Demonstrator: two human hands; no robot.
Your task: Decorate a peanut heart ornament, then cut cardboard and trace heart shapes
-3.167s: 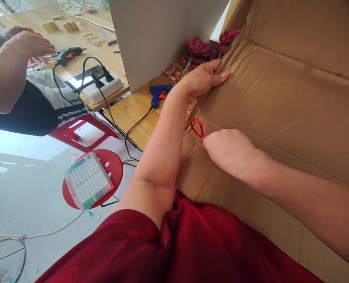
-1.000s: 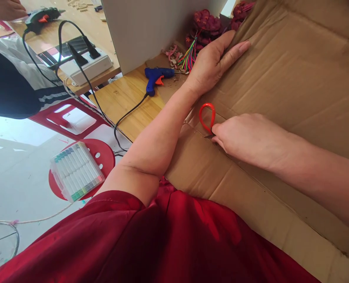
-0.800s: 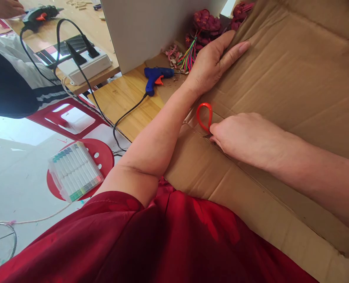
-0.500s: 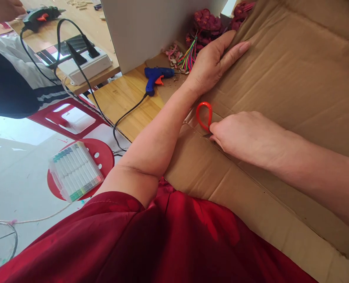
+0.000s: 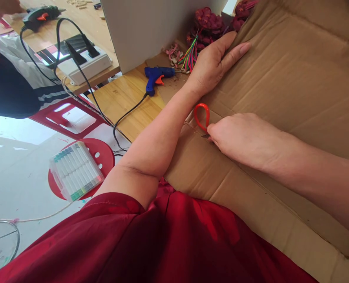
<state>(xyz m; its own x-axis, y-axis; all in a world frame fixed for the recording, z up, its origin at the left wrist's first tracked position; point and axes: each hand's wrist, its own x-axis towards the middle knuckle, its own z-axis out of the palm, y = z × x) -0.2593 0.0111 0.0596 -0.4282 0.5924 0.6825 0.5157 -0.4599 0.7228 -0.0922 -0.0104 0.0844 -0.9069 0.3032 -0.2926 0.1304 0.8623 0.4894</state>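
Note:
A large sheet of brown cardboard (image 5: 298, 74) with creases fills the right side and reaches over my lap. My left hand (image 5: 214, 65) lies on its upper left part, fingers apart, thumb stretched out. Lower down, my right hand (image 5: 231, 131) is closed on scissors (image 5: 201, 118). One red handle loop sticks up past the fingers, and a bit of dark metal shows beneath them at a crease in the cardboard. The rest of the scissors is hidden by the hand.
On the wooden table (image 5: 112, 98) lies a blue glue gun (image 5: 156, 76) with its cable, near colourful strings (image 5: 190, 57) and dark red decorations (image 5: 208, 23). A power strip (image 5: 84, 65), a marker case (image 5: 77, 171) on a red stool (image 5: 106, 151), and another person's arm (image 5: 11, 86) are left.
My right hand and the red handle have shifted slightly left. My left hand stays almost in place. The other person's hand at upper left has moved a little.

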